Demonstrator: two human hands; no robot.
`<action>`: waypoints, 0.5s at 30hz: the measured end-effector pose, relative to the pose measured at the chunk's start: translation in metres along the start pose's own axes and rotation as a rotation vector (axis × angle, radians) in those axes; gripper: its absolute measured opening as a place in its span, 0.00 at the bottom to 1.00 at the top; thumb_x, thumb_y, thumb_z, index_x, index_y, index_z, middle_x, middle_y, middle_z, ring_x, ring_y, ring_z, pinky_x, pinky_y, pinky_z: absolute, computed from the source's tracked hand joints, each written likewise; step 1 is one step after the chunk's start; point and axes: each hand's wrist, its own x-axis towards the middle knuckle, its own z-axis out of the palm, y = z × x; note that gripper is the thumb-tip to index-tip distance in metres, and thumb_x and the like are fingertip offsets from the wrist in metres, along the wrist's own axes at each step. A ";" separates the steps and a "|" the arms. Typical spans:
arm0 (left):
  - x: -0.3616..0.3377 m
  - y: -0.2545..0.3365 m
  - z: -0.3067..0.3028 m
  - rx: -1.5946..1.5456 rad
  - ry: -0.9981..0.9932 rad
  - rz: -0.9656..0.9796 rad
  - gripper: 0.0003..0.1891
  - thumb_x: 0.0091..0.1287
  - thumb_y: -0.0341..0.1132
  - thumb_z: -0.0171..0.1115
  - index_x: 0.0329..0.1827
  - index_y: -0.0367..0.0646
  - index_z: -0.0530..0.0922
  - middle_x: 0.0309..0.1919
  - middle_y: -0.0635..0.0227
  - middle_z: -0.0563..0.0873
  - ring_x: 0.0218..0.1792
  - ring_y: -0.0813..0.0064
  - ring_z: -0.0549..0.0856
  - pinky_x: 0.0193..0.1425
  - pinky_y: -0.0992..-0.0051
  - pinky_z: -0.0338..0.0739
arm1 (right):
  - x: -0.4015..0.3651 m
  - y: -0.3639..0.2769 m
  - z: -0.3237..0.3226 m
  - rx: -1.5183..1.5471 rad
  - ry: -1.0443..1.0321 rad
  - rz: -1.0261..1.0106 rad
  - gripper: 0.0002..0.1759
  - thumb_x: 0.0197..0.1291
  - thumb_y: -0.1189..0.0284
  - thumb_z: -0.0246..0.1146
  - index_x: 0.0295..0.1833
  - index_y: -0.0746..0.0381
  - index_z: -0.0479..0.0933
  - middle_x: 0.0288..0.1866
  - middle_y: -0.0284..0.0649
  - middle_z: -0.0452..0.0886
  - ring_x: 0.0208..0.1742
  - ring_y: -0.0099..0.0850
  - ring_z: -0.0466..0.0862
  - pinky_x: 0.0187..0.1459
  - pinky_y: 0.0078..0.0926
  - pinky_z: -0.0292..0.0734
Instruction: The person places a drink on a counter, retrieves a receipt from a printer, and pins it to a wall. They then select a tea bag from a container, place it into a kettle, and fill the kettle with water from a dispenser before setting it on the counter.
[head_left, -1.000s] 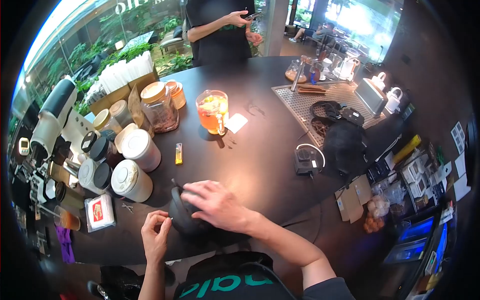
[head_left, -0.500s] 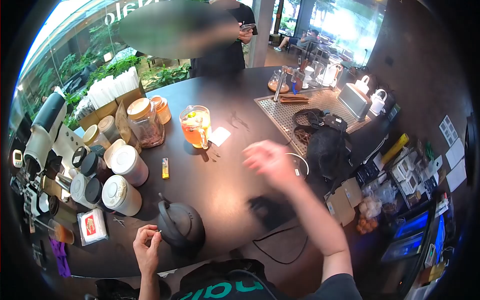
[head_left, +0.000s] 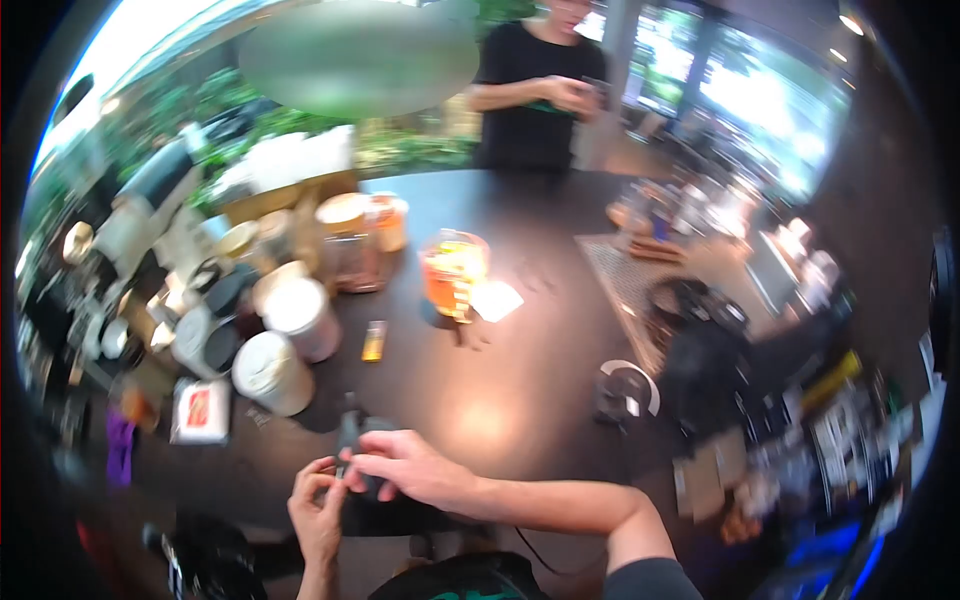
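Observation:
My left hand is closed in a pinch at the table's near edge; a tiny thing at its fingertips is too blurred to name. My right hand reaches across from the right, its thumb and forefinger drawn together at the left fingertips. Whatever lies between the two hands cannot be made out. Behind and beneath them stands a dark teapot, its body mostly covered by my hands and right forearm. Further up the table is a glass pitcher of orange-red drink, beside a white paper square.
Left of the hands are a lighter, white-lidded tubs, a glass jar and a white packet. A drip tray and a black bag lie to the right. A person stands across the table holding a phone.
My right hand has come from over the middle of the table back to my left hand. My left hand keeps its pinch beside the teapot. The whole view has shifted.

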 end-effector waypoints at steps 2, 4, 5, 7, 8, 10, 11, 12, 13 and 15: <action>-0.011 0.009 0.002 0.027 0.024 -0.070 0.05 0.60 0.30 0.65 0.31 0.37 0.81 0.47 0.57 0.83 0.48 0.68 0.82 0.51 0.71 0.76 | -0.005 -0.007 -0.002 -0.066 -0.041 0.037 0.17 0.68 0.63 0.53 0.52 0.66 0.74 0.37 0.32 0.79 0.35 0.17 0.73 0.35 0.15 0.69; -0.025 0.017 0.002 -0.045 0.052 -0.145 0.06 0.62 0.33 0.66 0.33 0.39 0.81 0.49 0.62 0.83 0.48 0.74 0.82 0.49 0.74 0.79 | -0.011 -0.021 0.006 -0.167 -0.080 0.112 0.18 0.66 0.65 0.53 0.53 0.67 0.74 0.38 0.33 0.80 0.31 0.16 0.70 0.33 0.14 0.65; -0.036 0.018 0.000 -0.131 0.075 -0.183 0.06 0.63 0.34 0.66 0.35 0.41 0.81 0.50 0.62 0.82 0.49 0.74 0.81 0.49 0.73 0.79 | -0.016 -0.027 0.015 -0.180 -0.106 0.098 0.18 0.66 0.67 0.53 0.54 0.69 0.73 0.36 0.35 0.81 0.29 0.16 0.70 0.31 0.13 0.64; -0.062 0.022 -0.005 -0.206 0.147 -0.209 0.07 0.63 0.36 0.65 0.37 0.41 0.81 0.50 0.63 0.82 0.51 0.73 0.80 0.50 0.72 0.78 | -0.024 -0.033 0.035 -0.270 -0.097 0.159 0.16 0.64 0.70 0.54 0.48 0.72 0.73 0.31 0.41 0.81 0.25 0.18 0.72 0.24 0.10 0.61; -0.075 0.012 -0.007 -0.191 0.184 -0.112 0.09 0.63 0.37 0.65 0.36 0.40 0.80 0.48 0.63 0.82 0.49 0.71 0.81 0.50 0.71 0.77 | -0.032 -0.047 0.068 -0.293 -0.072 0.107 0.14 0.61 0.72 0.55 0.46 0.72 0.72 0.26 0.41 0.79 0.22 0.19 0.72 0.21 0.12 0.61; -0.103 0.006 -0.026 -0.136 0.220 -0.070 0.08 0.65 0.36 0.63 0.35 0.39 0.78 0.51 0.63 0.81 0.50 0.71 0.81 0.48 0.73 0.80 | -0.053 -0.053 0.112 -0.530 -0.307 -0.042 0.10 0.58 0.78 0.55 0.44 0.72 0.73 0.29 0.41 0.76 0.26 0.22 0.72 0.26 0.15 0.63; -0.119 0.010 -0.040 -0.142 0.241 -0.111 0.09 0.65 0.35 0.63 0.34 0.39 0.77 0.50 0.63 0.81 0.49 0.71 0.81 0.46 0.73 0.80 | -0.058 -0.053 0.127 -0.674 -0.353 -0.243 0.09 0.55 0.84 0.54 0.42 0.72 0.74 0.32 0.40 0.74 0.29 0.25 0.72 0.30 0.17 0.65; -0.136 0.008 -0.052 -0.170 0.301 -0.114 0.08 0.65 0.35 0.63 0.33 0.39 0.77 0.48 0.64 0.81 0.47 0.74 0.81 0.46 0.74 0.79 | -0.059 -0.052 0.143 -0.725 -0.472 -0.253 0.09 0.59 0.83 0.51 0.42 0.72 0.75 0.32 0.38 0.75 0.28 0.23 0.71 0.29 0.16 0.63; -0.153 -0.001 -0.062 -0.180 0.405 -0.087 0.09 0.63 0.35 0.64 0.34 0.39 0.77 0.41 0.64 0.80 0.42 0.72 0.81 0.45 0.72 0.78 | -0.053 -0.046 0.174 -0.730 -0.597 -0.261 0.09 0.59 0.83 0.51 0.42 0.72 0.75 0.32 0.38 0.75 0.28 0.23 0.71 0.29 0.16 0.63; -0.206 0.000 -0.091 -0.155 0.597 -0.044 0.09 0.61 0.36 0.64 0.34 0.38 0.76 0.33 0.64 0.80 0.37 0.71 0.81 0.43 0.70 0.77 | -0.061 -0.031 0.234 -0.640 -0.809 -0.217 0.09 0.61 0.80 0.52 0.44 0.72 0.75 0.30 0.38 0.75 0.26 0.23 0.71 0.28 0.17 0.64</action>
